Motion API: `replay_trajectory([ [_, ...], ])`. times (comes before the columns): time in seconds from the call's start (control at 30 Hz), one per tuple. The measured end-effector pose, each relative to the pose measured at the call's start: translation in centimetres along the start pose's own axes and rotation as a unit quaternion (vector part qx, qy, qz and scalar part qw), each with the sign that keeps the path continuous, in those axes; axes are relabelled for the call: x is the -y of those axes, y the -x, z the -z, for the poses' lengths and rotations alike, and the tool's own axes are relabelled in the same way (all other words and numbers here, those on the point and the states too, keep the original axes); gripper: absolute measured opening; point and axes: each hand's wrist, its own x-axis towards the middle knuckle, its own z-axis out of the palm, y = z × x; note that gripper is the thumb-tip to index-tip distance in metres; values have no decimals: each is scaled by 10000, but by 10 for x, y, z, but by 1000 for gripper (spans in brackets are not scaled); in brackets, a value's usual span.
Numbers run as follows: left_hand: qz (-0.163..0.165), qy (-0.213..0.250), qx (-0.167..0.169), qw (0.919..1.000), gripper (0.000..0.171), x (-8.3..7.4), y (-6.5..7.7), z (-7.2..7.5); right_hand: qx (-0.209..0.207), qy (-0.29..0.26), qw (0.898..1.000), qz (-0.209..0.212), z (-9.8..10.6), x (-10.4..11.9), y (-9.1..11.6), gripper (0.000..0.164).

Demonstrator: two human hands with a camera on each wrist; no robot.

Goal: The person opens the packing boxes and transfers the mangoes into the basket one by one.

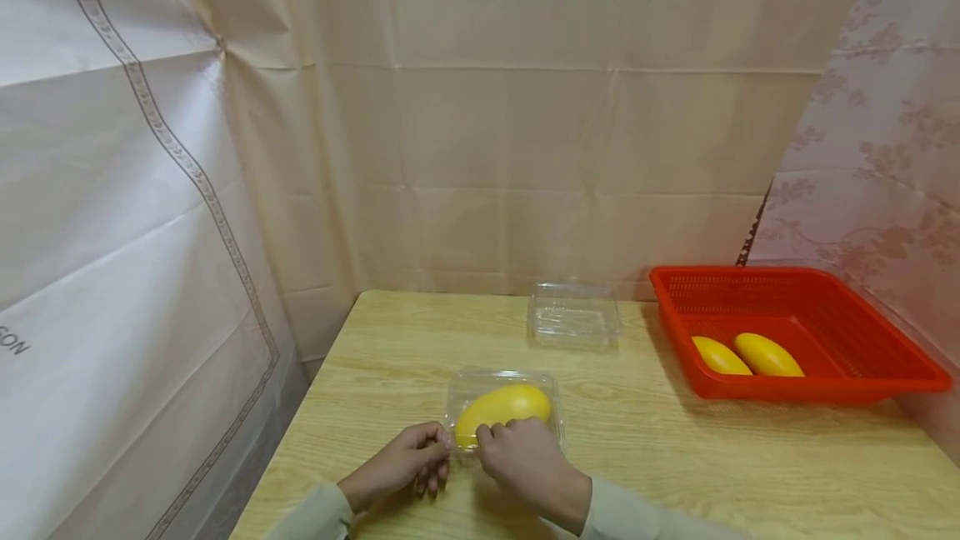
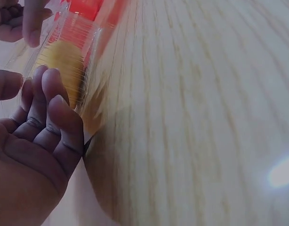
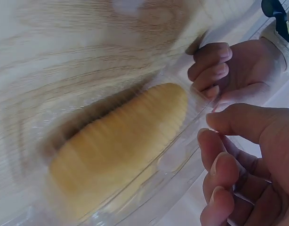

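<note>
A yellow mango (image 1: 504, 407) lies inside a clear plastic clamshell box (image 1: 467, 386) near the table's front. At the box's front left corner, my left hand (image 1: 405, 461) pinches the edge between thumb and fingers. My right hand (image 1: 528, 463) has its fingers curled over the front edge, covering part of the mango. From the right wrist, the right thumb and index finger (image 3: 211, 141) come close together at the box's edge. Ribbed clear plastic covers the mango (image 2: 64, 61) in the left wrist view.
Further back on the wooden table (image 1: 637, 457) stands another clear plastic box (image 1: 573, 315). A red plastic basket (image 1: 817, 390) sits at the right, with two yellow mangoes (image 1: 768, 354) in it. Cloth sheets (image 1: 480, 123) hang behind the table and at both sides.
</note>
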Motion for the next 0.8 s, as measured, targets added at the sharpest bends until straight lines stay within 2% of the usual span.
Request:
replay_trajectory([
  [0.33,164,-156,-85,9997,29,-3,-1,0,-574,-251,9980,5,-4,-8,7,31],
  [0.8,246,-247,-185,9992,24,-4,-1,0,-635,-759,9951,-7,-4,-21,4,34],
])
